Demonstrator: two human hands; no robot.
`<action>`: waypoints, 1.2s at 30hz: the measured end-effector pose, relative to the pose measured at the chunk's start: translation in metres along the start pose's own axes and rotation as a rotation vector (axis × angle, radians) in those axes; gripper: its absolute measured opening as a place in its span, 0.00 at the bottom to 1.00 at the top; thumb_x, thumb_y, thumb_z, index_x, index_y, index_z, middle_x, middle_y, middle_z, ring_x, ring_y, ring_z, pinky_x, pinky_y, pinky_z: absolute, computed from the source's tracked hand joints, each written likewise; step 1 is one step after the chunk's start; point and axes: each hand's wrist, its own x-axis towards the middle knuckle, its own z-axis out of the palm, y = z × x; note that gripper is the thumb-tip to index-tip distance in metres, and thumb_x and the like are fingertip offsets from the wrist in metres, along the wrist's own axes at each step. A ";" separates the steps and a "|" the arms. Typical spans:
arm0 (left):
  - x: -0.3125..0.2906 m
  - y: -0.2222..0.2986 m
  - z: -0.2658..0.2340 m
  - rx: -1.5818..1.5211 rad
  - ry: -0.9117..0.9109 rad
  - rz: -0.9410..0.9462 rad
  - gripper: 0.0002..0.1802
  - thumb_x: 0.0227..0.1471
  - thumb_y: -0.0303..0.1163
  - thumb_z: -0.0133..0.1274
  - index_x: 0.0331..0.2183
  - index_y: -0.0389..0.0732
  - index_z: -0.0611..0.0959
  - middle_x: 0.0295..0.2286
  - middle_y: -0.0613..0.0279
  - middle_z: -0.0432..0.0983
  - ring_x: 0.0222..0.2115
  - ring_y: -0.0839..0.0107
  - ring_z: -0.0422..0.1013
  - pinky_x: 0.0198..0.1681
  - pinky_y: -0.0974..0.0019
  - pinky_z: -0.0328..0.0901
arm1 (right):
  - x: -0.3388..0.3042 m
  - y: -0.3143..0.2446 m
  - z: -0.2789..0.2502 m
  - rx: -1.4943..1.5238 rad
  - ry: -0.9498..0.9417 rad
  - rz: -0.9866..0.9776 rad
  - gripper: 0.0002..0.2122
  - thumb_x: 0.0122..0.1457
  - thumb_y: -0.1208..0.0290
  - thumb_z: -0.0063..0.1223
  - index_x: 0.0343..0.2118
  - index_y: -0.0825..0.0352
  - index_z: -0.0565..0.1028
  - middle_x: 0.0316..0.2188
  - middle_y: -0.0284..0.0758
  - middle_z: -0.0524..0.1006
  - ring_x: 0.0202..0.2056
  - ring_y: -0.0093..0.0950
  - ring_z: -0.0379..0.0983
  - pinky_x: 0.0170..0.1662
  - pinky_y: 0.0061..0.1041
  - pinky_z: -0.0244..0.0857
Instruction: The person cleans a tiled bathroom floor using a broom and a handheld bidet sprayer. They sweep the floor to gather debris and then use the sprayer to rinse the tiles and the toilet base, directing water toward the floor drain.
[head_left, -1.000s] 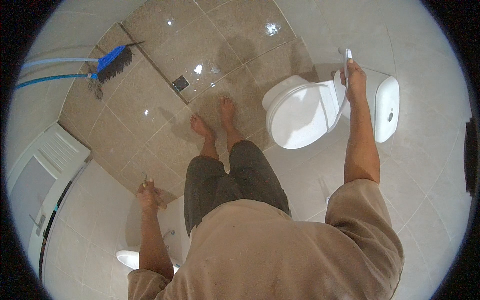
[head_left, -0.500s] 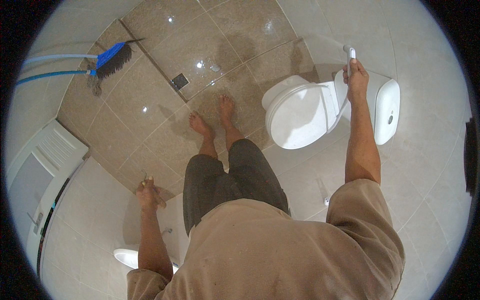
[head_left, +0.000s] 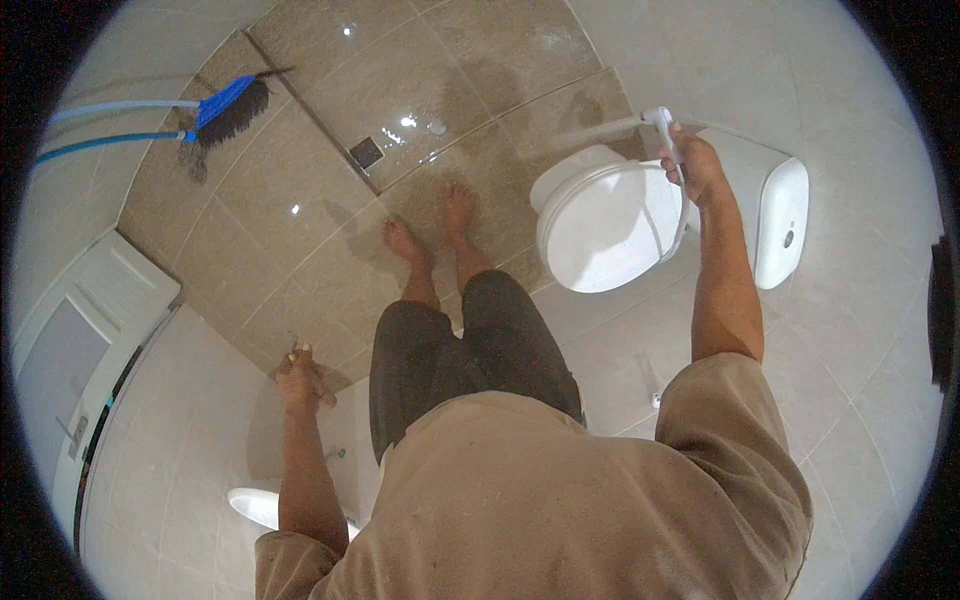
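My right hand (head_left: pixel 700 172) is wrapped round a white bidet sprayer (head_left: pixel 662 128), held above the back of the toilet. A pale jet of water (head_left: pixel 600 130) leaves its head toward the left, over the tiled floor (head_left: pixel 300 250). Behind and below the hand is the white toilet (head_left: pixel 605 225), its lid down; the sprayer's hose hangs past it. At the lower left, my left hand (head_left: pixel 298 380) is closed, and a thin, light tip shows above its fingers. What it grips is too small to name.
Against the left wall leans a blue broom (head_left: pixel 225 110) with dark bristles, beside another blue handle (head_left: pixel 110 148). A square drain (head_left: pixel 366 152) lies in the wet floor ahead of my bare feet. A white door (head_left: pixel 85 340) stands left; a washbasin (head_left: pixel 252 507) is below my left arm.
My right hand has moved left and slightly down with the sprayer, and its head now points left, with the jet crossing above the floor behind the toilet. My left hand stays almost still.
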 end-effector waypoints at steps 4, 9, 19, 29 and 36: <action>0.006 -0.014 -0.007 0.014 -0.029 0.024 0.22 0.53 0.45 0.62 0.38 0.35 0.78 0.26 0.59 0.72 0.23 0.67 0.71 0.26 0.62 0.67 | 0.006 0.010 0.009 0.025 -0.135 0.031 0.16 0.67 0.55 0.49 0.42 0.66 0.73 0.23 0.30 0.73 0.19 0.19 0.65 0.19 0.19 0.58; 0.000 -0.019 -0.002 -0.108 -0.003 -0.009 0.18 0.53 0.39 0.63 0.39 0.37 0.77 0.28 0.62 0.71 0.28 0.67 0.71 0.27 0.62 0.67 | 0.018 0.028 0.026 -0.032 -0.103 0.000 0.17 0.67 0.55 0.49 0.44 0.67 0.73 0.23 0.31 0.73 0.19 0.19 0.65 0.18 0.18 0.57; 0.005 -0.024 -0.008 -0.021 -0.028 -0.046 0.18 0.54 0.37 0.63 0.40 0.38 0.76 0.31 0.62 0.71 0.29 0.69 0.71 0.32 0.63 0.70 | 0.015 0.046 0.088 -0.204 -0.245 0.140 0.17 0.68 0.55 0.48 0.43 0.67 0.74 0.23 0.31 0.74 0.19 0.19 0.65 0.17 0.21 0.56; 0.016 -0.038 -0.016 -0.011 -0.028 0.020 0.15 0.55 0.41 0.62 0.33 0.41 0.76 0.22 0.63 0.72 0.19 0.70 0.69 0.23 0.64 0.67 | 0.021 0.094 0.129 -0.528 -0.270 0.237 0.19 0.65 0.51 0.50 0.34 0.66 0.76 0.21 0.34 0.73 0.17 0.22 0.64 0.17 0.24 0.57; 0.021 -0.043 -0.018 -0.034 0.002 0.015 0.16 0.54 0.43 0.63 0.30 0.43 0.76 0.21 0.64 0.72 0.18 0.71 0.68 0.20 0.64 0.65 | 0.000 0.092 0.166 -0.643 -0.328 0.292 0.17 0.70 0.57 0.44 0.38 0.69 0.75 0.21 0.30 0.71 0.20 0.18 0.63 0.19 0.22 0.56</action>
